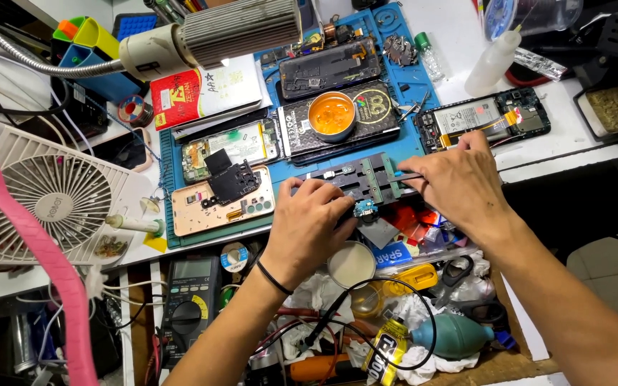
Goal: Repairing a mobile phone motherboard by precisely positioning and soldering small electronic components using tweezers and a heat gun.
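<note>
My left hand (pixel 309 225) pinches a small circuit board (pixel 364 209) with a blue part, at the front edge of a black board holder with green clamps (pixel 366 175). From the right, my right hand (pixel 459 179) grips thin metal tweezers (pixel 410 174), whose tips lie over the right end of the holder. The two hands are close together at the front of a blue work mat (pixel 409 146). My left fingers hide part of the small board.
Opened phones (pixel 227 189) (pixel 484 118) and a round tin of orange paste (pixel 331 114) lie on the mat. At the left stands a white fan (pixel 51 196). A multimeter (pixel 191 289), a teal air blower (pixel 455 336), cables and rags fill the drawer below. A squeeze bottle (pixel 491 64) stands behind.
</note>
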